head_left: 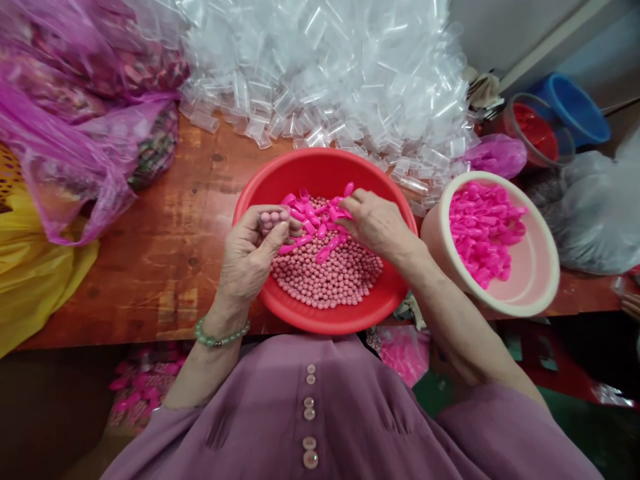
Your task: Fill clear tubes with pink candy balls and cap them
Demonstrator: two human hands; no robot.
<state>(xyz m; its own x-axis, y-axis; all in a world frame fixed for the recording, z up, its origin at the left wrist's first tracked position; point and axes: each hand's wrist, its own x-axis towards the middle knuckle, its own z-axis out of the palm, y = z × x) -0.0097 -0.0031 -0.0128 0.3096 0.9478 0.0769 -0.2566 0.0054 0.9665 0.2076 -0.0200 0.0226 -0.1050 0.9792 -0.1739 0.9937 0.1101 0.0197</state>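
Observation:
My left hand (249, 257) is closed around a small clear plastic container (274, 219) with several round pink beads or candies in it, above the left side of a red basin (330, 325). Over the basin's right side, my right hand (376, 221) has its fingers bent down at a bright pink plastic piece (349, 189). The fingertips are partly hidden, so the grip is hard to make out. Below both hands, many pink balls (327, 277) fill the basin's bottom. Glossy pink plastic pieces (327, 248) with rounded ends lie on top of them.
A large heap of clear containers (320, 73) covers the table's back. A cream bucket (537, 293) of pink plastic pieces stands right of the basin. Purple bags (85, 153) and a yellow bag (45, 267) lie left. At the far right edge, another person's hand (633, 303) shows.

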